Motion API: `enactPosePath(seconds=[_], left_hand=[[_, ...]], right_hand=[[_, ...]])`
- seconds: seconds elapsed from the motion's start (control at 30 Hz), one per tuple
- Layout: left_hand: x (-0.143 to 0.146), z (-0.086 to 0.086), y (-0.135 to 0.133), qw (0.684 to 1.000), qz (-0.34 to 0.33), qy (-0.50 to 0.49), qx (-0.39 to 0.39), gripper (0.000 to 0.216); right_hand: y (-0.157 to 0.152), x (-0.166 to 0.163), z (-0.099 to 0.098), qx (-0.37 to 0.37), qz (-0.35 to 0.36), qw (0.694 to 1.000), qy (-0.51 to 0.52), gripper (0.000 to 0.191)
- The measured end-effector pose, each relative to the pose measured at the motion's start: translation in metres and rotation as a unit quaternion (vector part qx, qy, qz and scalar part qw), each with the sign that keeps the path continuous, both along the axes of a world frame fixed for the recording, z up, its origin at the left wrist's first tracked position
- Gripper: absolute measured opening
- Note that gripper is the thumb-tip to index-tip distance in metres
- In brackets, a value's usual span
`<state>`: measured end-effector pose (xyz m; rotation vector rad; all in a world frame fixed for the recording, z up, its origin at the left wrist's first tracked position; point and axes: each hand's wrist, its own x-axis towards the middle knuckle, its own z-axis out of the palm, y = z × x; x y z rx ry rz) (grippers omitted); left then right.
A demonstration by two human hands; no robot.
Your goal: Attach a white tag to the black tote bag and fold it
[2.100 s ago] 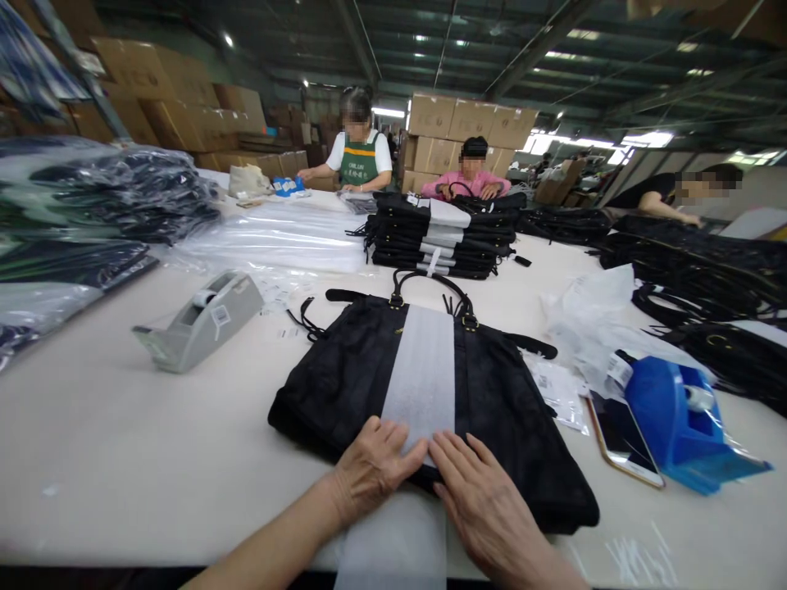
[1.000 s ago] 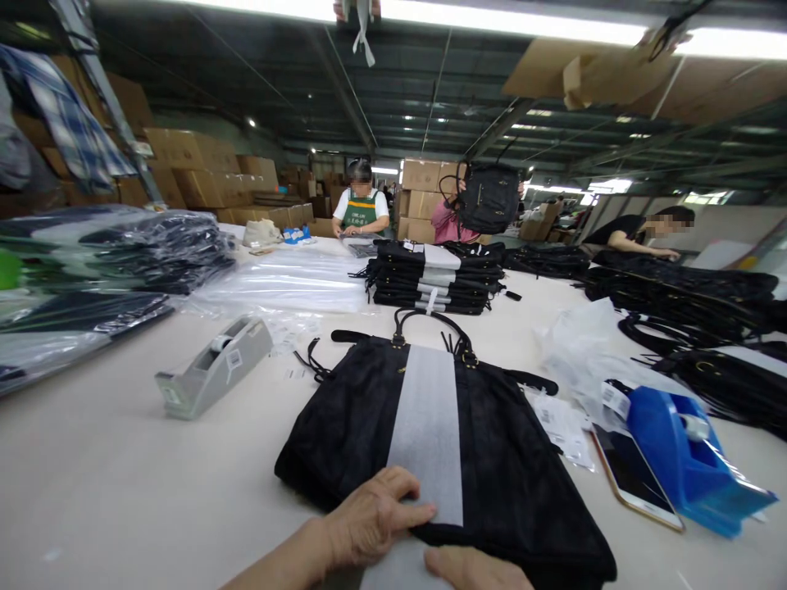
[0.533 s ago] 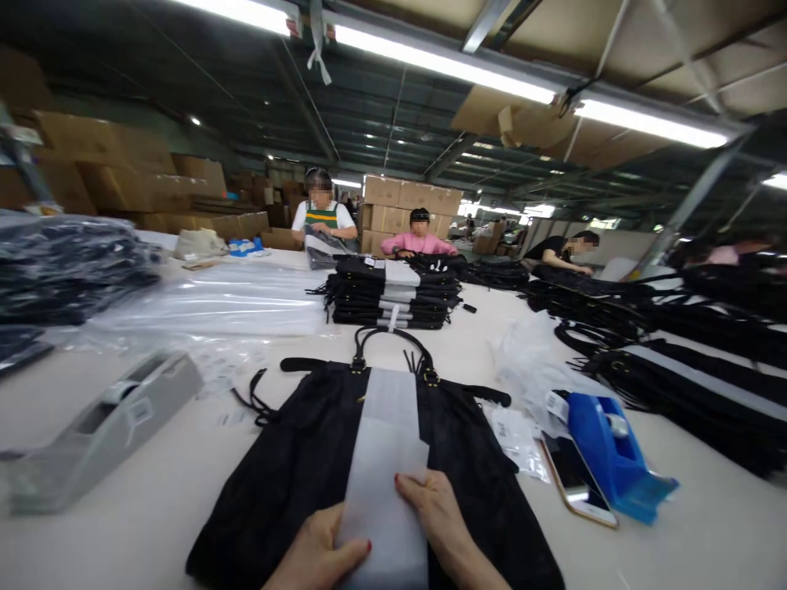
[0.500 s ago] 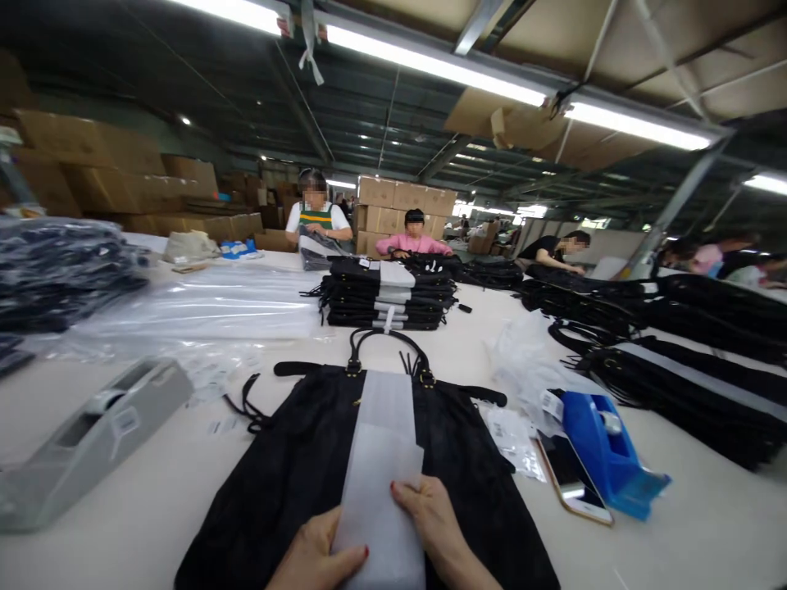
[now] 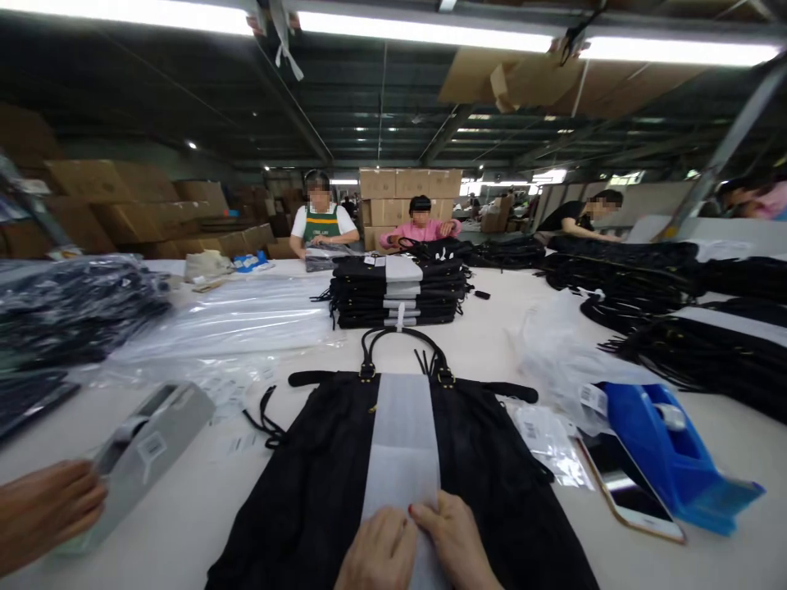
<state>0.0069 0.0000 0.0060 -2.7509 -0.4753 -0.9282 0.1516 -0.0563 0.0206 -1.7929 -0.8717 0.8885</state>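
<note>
**Foam strip being pressed onto a black handbag**

A black handbag (image 5: 320,483) is being kept flat on the white table (image 5: 184,524), directly in front of the person, with its handles (image 5: 402,336) pointing away. A white foam strip (image 5: 402,434) is being laid lengthwise down the middle of the bag, from the handles to the near edge.

The near end of the strip is being touched by both hands. The left hand (image 5: 378,553) and the right hand (image 5: 458,545) are being held side by side, knuckles up, with fingers bent down onto the foam and fingertips meeting. Whether the strip is being pinched or only pressed cannot be told.

At the left edge, a third hand (image 5: 43,512), belonging to someone else, is being held just beside a grey tape dispenser (image 5: 153,447), with its fingers loosely curled.

To the right of the bag, a smartphone (image 5: 627,487) is being kept face up next to a blue tape dispenser (image 5: 667,447). Beyond the handles, a stack of wrapped black bags (image 5: 399,291) is being kept, with clear plastic sleeves (image 5: 239,315) spread out to its left.
</note>
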Motion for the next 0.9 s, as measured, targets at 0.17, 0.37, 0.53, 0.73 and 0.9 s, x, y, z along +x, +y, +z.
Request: enactPosePath(seconds=[0.17, 0.37, 0.53, 0.73, 0.9], left_hand=[[0.016, -0.020, 0.002, 1.000, -0.008, 0.009, 0.024, 0.032], [0.015, -0.009, 0.002, 0.998, -0.006, 0.046, 0.037, 0.037], [0.018, 0.009, 0.002, 0.993, -0.028, 0.112, 0.006, 0.045], [0.020, 0.013, 0.004, 0.986, -0.036, 0.149, -0.062, 0.060], [0.018, 0.013, 0.004, 0.995, -0.034, 0.097, 0.010, 0.068]], right_hand=[[0.000, 0.000, 0.008, -0.038, 0.009, 0.998, -0.047, 0.021], [-0.003, 0.000, 0.003, -0.052, -0.018, 0.993, -0.101, 0.017], [-0.004, -0.002, 0.003, -0.056, -0.044, 0.990, -0.124, 0.013], [-0.020, 0.001, 0.010, 0.013, -0.024, 0.994, -0.105, 0.018], [-0.100, 0.079, 0.046, 0.063, -0.214, 0.940, -0.259, 0.045]])
